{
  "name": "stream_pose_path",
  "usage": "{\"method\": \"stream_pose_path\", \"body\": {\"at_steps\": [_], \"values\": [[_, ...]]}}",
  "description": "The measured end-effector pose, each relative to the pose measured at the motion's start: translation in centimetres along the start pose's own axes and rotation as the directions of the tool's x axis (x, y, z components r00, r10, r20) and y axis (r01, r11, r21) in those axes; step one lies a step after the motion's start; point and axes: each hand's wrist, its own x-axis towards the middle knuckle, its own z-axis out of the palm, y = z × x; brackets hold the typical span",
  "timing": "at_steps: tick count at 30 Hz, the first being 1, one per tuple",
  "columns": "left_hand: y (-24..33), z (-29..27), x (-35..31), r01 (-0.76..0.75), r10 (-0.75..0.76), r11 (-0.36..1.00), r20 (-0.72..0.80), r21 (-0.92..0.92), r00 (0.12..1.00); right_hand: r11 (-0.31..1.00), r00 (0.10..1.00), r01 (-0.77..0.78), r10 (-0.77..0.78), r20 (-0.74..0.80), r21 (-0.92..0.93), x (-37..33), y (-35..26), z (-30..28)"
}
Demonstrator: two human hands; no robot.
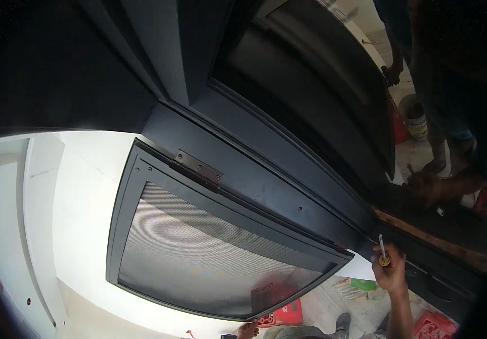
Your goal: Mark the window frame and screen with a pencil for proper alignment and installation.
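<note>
A dark-framed mesh screen door (198, 248) stands swung out on the left, joined to the black door frame (243, 164) by a dark hinge (198, 166) with screws in it. At its lower edge my left hand (248, 329) has its fingers closed on the frame; only part of this hand shows. My right hand (391, 270) is closed round a screwdriver (383, 248), its metal shaft pointing up and a yellow part showing at the fist. The hand is beside the lower end of the door frame, near a second hinge (340, 246), which is partly hidden.
A dark glass panel (311, 85) at the upper right reflects a person and a bucket. Below are a red case (289, 312), a green item (363, 284) and a red crate (433, 326) on the floor. A white wall (85, 214) rises at left; my shoe (343, 322) shows below.
</note>
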Motion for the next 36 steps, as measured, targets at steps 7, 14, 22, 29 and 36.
{"method": "stream_pose_path", "body": {"at_steps": [7,14,22,29,36], "values": [[1.3,-0.7,0.1,-0.012,0.012,1.000,-0.005,0.006,1.000,0.996,0.997,0.073,-0.073,0.000,-0.061,0.0,0.2,0.3],[1.1,-1.1,-0.4,0.003,-0.003,1.000,0.005,0.015,1.000,0.996,0.998,0.060,-0.060,0.001,-0.073,0.1,0.2,0.4],[0.7,-1.9,-0.9,0.022,-0.023,0.999,0.021,0.039,1.000,0.999,0.999,0.036,-0.035,0.018,-0.041,0.2,0.0,0.3],[0.2,-2.7,-1.4,0.032,-0.034,0.998,0.030,0.053,0.999,0.998,0.999,0.032,-0.031,0.014,-0.053,0.0,0.1,0.4],[-0.1,-3.1,-1.7,0.035,-0.038,0.998,0.047,0.059,0.998,0.993,0.996,0.091,-0.092,-0.010,-0.078,-0.1,-0.3,0.3]]}}
